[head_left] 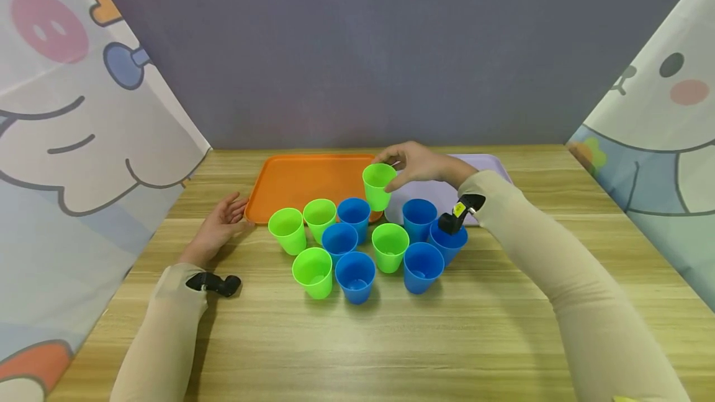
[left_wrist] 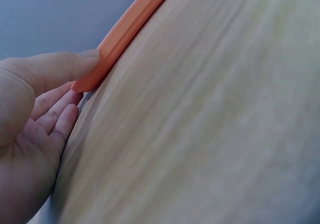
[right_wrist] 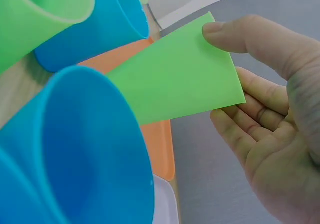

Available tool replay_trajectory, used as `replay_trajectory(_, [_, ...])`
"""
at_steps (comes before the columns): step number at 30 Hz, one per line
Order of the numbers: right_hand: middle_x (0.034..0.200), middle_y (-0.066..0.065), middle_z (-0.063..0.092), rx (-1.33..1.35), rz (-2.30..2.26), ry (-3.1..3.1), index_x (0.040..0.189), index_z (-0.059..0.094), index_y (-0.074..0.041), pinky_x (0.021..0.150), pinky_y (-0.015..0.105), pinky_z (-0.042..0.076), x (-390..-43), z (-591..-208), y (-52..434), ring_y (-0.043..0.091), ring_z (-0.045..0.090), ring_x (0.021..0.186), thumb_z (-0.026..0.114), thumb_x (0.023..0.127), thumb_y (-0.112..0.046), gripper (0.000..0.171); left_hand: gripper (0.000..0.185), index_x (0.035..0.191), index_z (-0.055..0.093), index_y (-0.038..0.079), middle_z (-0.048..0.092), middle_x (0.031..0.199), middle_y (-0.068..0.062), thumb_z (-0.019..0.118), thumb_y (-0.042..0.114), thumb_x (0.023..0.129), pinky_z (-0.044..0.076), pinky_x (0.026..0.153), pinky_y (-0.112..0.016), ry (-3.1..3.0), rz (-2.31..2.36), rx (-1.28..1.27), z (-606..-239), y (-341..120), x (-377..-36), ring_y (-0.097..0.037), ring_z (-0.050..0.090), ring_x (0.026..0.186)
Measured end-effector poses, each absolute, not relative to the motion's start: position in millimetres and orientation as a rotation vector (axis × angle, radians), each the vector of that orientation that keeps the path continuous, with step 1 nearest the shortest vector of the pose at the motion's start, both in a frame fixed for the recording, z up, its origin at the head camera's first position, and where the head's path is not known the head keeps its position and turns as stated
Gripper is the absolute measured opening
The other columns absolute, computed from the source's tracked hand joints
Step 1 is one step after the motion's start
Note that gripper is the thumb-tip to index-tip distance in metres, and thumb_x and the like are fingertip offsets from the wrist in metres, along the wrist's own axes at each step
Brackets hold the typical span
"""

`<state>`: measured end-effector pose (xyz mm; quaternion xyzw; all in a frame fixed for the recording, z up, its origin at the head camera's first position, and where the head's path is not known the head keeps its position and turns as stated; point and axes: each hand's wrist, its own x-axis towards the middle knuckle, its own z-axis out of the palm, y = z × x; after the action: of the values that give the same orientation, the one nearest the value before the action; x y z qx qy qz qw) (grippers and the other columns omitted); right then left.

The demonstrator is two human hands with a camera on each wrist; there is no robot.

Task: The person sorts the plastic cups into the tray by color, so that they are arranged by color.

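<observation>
My right hand (head_left: 419, 163) grips a green cup (head_left: 377, 190) near its rim, thumb on the near side and fingers on the far side. In the head view this cup appears upright over the right end of the orange tray (head_left: 307, 182). My left hand (head_left: 219, 228) pinches that tray's near left corner, the thumb (left_wrist: 82, 59) on its rim and the other fingers beyond the edge. In front of the trays stand several upright cups, among them a green cup (head_left: 287, 231), a blue cup (head_left: 355, 278) and another blue cup (right_wrist: 100, 149) close to the right wrist.
A lavender tray (head_left: 491, 166) lies right of the orange one, partly hidden by the right arm and cups. The wooden table (head_left: 313, 352) extends toward me. Behind it rises a grey panel (head_left: 357, 54), with cartoon-printed sheets at both sides.
</observation>
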<state>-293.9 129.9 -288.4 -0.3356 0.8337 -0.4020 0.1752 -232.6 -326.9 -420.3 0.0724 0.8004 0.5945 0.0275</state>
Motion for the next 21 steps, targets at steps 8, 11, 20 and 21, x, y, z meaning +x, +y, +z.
replay_trajectory(8, [0.125, 0.014, 0.064, -0.859, -1.158, 2.424, 0.134, 0.058, 0.0, 0.097, 0.048, 0.051, -305, -289, 125, 0.033, 0.058, 0.118, 0.082, 0.078, -0.006, 0.061, 0.09, 0.156, -0.001, -0.006, 0.021, 0.157, -0.031, 0.06, -0.014, 0.091, 0.025, 0.118, -0.041, 2.451, 1.854, 0.217, -419, -325, -232, -0.045, 0.022, 0.144])
replay_trajectory(11, [0.125, 0.013, 0.064, -0.823, -1.181, 2.433, 0.134, 0.059, -0.001, 0.094, 0.047, 0.053, -309, -289, 123, 0.033, 0.06, 0.114, 0.083, 0.078, -0.007, 0.061, 0.089, 0.156, -0.001, -0.005, 0.021, 0.158, -0.03, 0.06, -0.013, 0.091, 0.024, 0.119, -0.042, 2.45, 1.849, 0.205, -419, -325, -232, -0.044, 0.022, 0.145])
replay_trajectory(20, [0.124, 0.012, 0.065, -0.746, -1.266, 2.449, 0.132, 0.061, -0.004, 0.096, 0.044, 0.052, -320, -292, 114, 0.029, 0.06, 0.112, 0.084, 0.079, -0.008, 0.058, 0.087, 0.156, 0.001, -0.006, 0.021, 0.157, -0.032, 0.06, -0.013, 0.092, 0.026, 0.118, -0.038, 2.462, 1.84, 0.208, -419, -326, -233, -0.044, 0.022, 0.144])
replay_trajectory(21, [0.124, 0.011, 0.065, -0.734, -1.266, 2.455, 0.132, 0.061, -0.004, 0.096, 0.044, 0.052, -320, -292, 113, 0.029, 0.06, 0.113, 0.084, 0.079, -0.009, 0.058, 0.087, 0.156, 0.001, -0.007, 0.021, 0.157, -0.032, 0.06, -0.013, 0.092, 0.026, 0.118, -0.038, 2.464, 1.84, 0.21, -419, -327, -232, -0.044, 0.022, 0.144])
